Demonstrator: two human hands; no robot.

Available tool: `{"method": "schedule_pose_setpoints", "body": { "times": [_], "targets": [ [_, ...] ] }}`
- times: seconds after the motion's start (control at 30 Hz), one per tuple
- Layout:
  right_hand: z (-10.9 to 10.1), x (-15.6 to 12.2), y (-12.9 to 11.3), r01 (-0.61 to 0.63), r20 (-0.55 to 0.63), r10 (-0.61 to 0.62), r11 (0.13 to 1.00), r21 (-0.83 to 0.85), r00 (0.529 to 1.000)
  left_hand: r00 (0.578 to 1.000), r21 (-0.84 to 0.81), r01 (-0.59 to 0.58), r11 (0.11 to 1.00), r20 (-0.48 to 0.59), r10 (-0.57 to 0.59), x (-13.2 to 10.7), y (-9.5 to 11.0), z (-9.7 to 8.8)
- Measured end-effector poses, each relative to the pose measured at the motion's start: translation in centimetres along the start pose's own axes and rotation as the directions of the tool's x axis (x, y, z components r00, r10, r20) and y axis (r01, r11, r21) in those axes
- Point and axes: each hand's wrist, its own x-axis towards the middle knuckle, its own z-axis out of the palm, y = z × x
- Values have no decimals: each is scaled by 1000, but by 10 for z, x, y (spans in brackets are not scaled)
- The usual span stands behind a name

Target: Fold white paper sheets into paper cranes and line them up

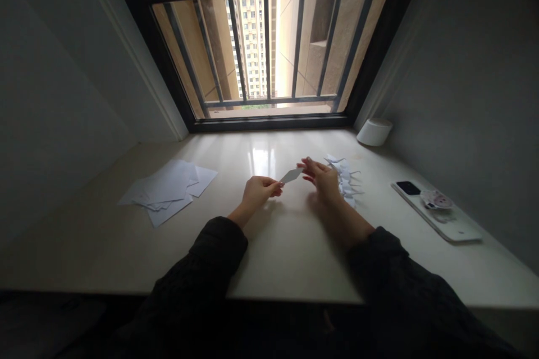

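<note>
My left hand (pixel 260 190) pinches the near end of a small folded white paper piece (pixel 291 175) above the pale desk (pixel 286 247). My right hand (pixel 322 178) is closed on the far end of the same piece, fingers pressed together at its tip. Both hands hover just over the middle of the desk, dark sleeves reaching back to me. Right behind my right hand lies a pile of several finished folded paper shapes (pixel 347 178).
A loose stack of white paper sheets (pixel 168 189) lies at the left. A white phone (pixel 435 210) with a round sticker grip lies at the right. A small white round device (pixel 374 131) sits in the back right corner under the barred window (pixel 269 50).
</note>
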Motion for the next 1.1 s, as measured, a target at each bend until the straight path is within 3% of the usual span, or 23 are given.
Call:
{"method": "schedule_pose_setpoints", "body": {
  "times": [0.13,0.23,0.37,0.67,0.87,1.0,1.1],
  "targets": [
    [-8,12,-4,68,-162,-64,997,21,985,1000,-53,23,998,-2,-23,0,-3,-6],
    [0,5,-5,161,-31,-162,987,-27,986,999,-125,-20,992,-31,16,0,1,-4],
    [15,-11,-3,87,224,-51,984,-154,973,994,-170,-85,982,-78,73,-2,7,0],
    [11,-11,3,134,189,-96,970,-202,977,997,-135,-55,989,47,62,-2,1,9],
    [12,-8,6,242,216,-196,947,-213,956,972,236,-233,943,23,234,-8,9,3],
    [11,-12,3,386,319,-285,865,-320,904,977,28,-200,979,-67,201,-7,16,2],
    [11,-18,0,501,425,-321,751,-430,846,991,-54,-126,991,-55,123,-5,17,3]
  ]
}}
